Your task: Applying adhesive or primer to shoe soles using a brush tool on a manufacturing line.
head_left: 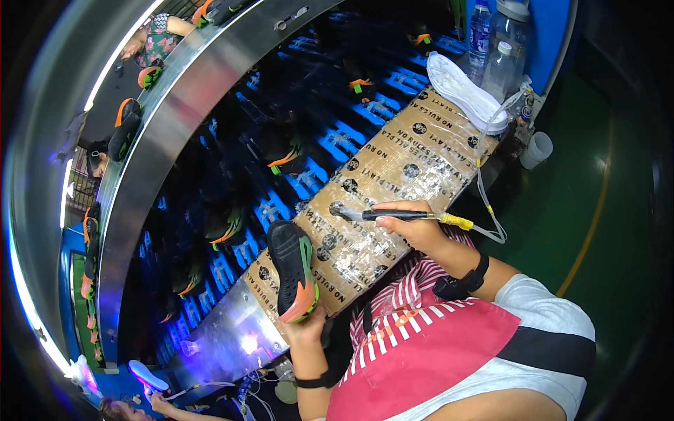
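Your left fingers (305, 327) hold the black-and-orange shoe (284, 256) by its orange end, at eight o'clock from the brush (372, 215) your right fingers (405, 205) pinch; risk: the trailing hose (488, 234), snagging on the surface (414, 144), could jerk your grip askew

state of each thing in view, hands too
shoe: gripped at its heel end, toe pointing away
left hand: closed around the shoe
cardboard: flat, shiny in patches
brush: held, bristles over cardboard, contact unclear
right hand: closed on the brush
white sole: resting on the cardboard
small clear bottle: upright, capped
tube: joined to brush, curved
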Demonstrator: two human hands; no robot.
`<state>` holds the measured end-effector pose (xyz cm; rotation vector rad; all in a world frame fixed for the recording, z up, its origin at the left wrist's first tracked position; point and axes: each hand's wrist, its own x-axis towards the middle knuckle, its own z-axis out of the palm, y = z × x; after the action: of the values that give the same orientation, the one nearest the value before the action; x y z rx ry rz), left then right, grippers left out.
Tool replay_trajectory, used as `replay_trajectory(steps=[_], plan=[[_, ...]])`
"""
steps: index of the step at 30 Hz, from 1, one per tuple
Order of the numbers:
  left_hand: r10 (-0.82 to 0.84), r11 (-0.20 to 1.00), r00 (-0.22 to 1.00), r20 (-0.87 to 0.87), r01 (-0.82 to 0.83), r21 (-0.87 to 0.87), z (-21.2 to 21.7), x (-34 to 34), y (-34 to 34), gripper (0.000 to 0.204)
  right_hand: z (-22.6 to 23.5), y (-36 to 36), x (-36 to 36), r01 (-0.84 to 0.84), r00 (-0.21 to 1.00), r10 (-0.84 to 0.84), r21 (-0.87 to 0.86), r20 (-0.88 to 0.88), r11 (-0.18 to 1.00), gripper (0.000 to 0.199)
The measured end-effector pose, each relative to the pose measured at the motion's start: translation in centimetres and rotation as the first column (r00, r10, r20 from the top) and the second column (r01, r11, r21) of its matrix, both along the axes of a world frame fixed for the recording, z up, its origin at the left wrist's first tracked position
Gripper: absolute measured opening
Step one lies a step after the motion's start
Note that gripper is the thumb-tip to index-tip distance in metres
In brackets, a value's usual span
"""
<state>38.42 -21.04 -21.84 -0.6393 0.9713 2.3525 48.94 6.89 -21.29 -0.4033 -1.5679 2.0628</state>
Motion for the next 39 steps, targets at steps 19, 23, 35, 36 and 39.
replay_trajectory(steps=[19,23,35,36,39], plan=[[-0.327,0.79,0.914,-0.242,0.404,0.46,-1.7,3.3,6.2,0.065,6.4,-3.5,-0.7,-0.165,0.947,0.272,0.468,-0.169,0.868,0.02],[-0.38,0.785,0.898,-0.221,0.439,0.437,-2.2,4.5,6.9,0.058,7.5,-4.1,-2.3,0.221,0.932,0.084,0.735,-0.354,0.641,0.022],[-0.406,0.801,0.851,-0.333,0.507,0.319,-2.1,4.6,5.6,0.065,6.5,-6.2,-2.2,-0.151,0.805,0.513,0.733,-0.298,0.663,0.017],[-0.409,0.799,0.837,-0.364,0.521,0.3,-2.3,4.5,5.5,0.067,6.3,-6.2,-2.3,-0.018,0.843,0.406,0.737,-0.352,0.675,0.02],[-0.407,0.806,0.808,-0.427,0.537,0.249,-3.1,4.3,5.3,0.067,5.1,-6.2,-2.6,0.144,0.923,0.239,0.848,-0.301,0.509,0.023]])
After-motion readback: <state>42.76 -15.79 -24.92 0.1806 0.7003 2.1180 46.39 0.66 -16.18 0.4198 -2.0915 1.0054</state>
